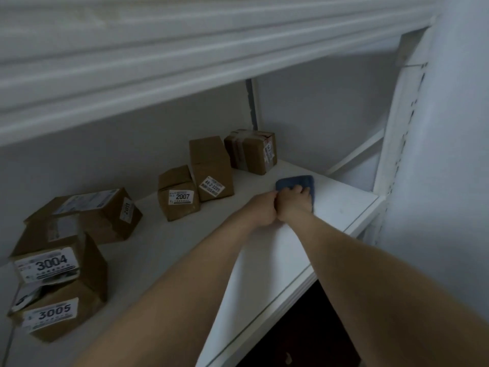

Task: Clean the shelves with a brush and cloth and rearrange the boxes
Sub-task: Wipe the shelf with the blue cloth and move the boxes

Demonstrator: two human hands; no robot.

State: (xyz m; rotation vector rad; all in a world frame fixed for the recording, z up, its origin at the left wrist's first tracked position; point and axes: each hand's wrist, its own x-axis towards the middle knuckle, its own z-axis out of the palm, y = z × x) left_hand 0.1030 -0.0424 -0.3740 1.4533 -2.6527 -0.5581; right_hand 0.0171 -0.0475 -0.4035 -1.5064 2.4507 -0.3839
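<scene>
Labels: boxes [211, 168] read 3005, 3004, 2011, 2007; one partly legible, "46-2-32…".
Right hand [295, 201]: fingers bent over the blue cloth [291, 182], gripping it.
Left hand [262, 211]: curled, touching the right hand; contents cannot be told.
Cloth position: right part of the white shelf [344, 202].
Count: seven boxes, one cloth.

White shelf [341, 205] lies bare along its front and right end. Boxes block the back: a stack [60, 263] at left, two [195, 181] mid, one [251, 151] behind. Right hand [293, 200] grips a cloth [296, 181] mid-shelf, left hand [262, 210] touching it. Upper shelf [185, 54] hangs overhead; a post [399, 128] closes the right.
</scene>
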